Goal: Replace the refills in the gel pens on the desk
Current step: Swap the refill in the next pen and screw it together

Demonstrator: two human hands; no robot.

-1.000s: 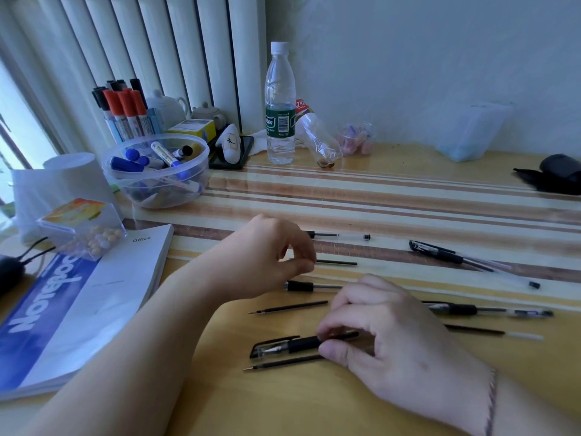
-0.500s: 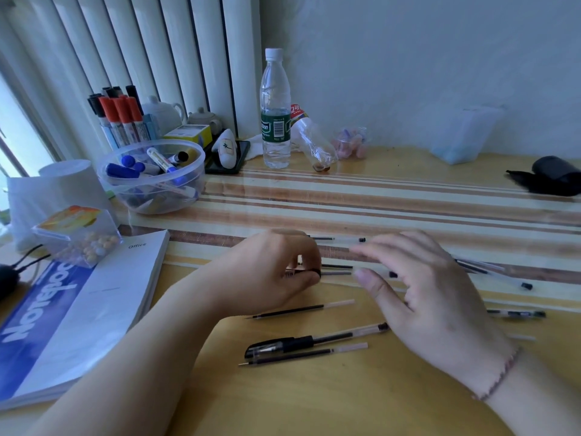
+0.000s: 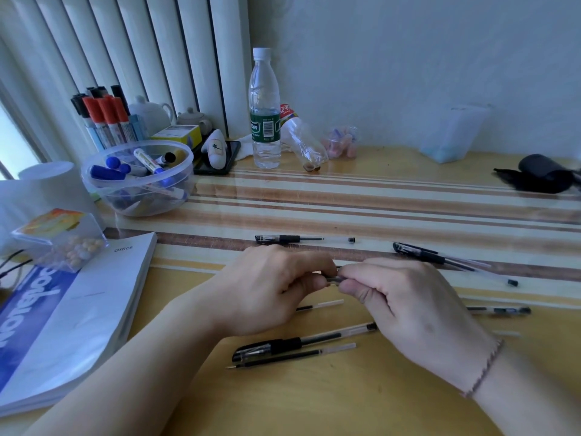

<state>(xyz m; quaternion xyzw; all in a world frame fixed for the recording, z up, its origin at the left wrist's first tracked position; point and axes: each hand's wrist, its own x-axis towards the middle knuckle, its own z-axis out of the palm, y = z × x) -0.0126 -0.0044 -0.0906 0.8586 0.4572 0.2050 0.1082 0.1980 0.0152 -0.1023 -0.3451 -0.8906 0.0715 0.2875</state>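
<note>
Fingers [image 3: 317, 280] of both hands, L hand [image 3: 267, 291] & R hand [image 3: 408, 297], are pinching what's prob. a pen [image 3: 334, 279] above the desk [image 3: 314, 401].

Office or study desk: wooden desk [image 3: 314, 404] bearing whiteboard markers [image 3: 105, 119], an "Office" notebook [image 3: 78, 313] and a water bottle [image 3: 264, 111].

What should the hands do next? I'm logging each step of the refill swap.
Probably twist or pull the gel pen apart: the left hand and right hand both pinch it between them, mid-air. Whether it is already unscrewed is hidden.
</note>
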